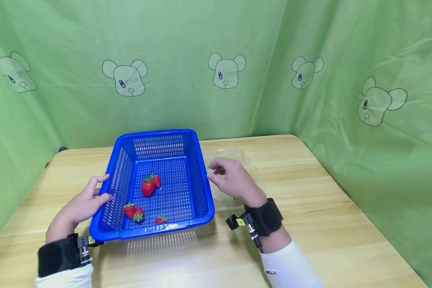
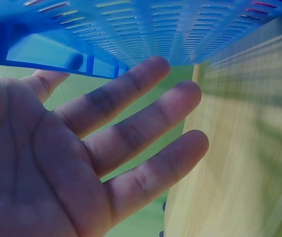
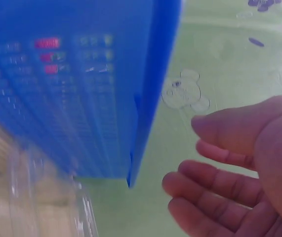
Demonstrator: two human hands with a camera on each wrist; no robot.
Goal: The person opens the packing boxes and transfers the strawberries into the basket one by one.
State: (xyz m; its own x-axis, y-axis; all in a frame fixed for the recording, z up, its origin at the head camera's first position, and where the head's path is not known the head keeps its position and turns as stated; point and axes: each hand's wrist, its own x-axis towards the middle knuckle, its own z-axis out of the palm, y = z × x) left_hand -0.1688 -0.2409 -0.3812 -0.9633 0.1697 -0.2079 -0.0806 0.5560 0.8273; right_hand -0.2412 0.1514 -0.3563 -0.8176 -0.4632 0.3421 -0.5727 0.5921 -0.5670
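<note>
A blue plastic basket (image 1: 169,230) is raised and tilted over the table, with light through its slots falling on the wood below. My left hand (image 1: 82,204) holds the left rim between thumb and index finger; in the left wrist view the other fingers (image 2: 141,133) stretch out beneath the slotted side. Several red strawberries (image 1: 148,187) with green leaves lie on the basket's floor, towards the left and front. Just off the right rim, my right hand (image 1: 234,178) has its fingers loosely bent, and the right wrist view shows a gap between it and the basket.
A clear plastic container (image 1: 223,154) sits on the wooden table (image 1: 309,224), to the right of the basket and partly behind my right hand. Green curtains (image 1: 180,96) printed with bear heads hang along the back and sides of the table.
</note>
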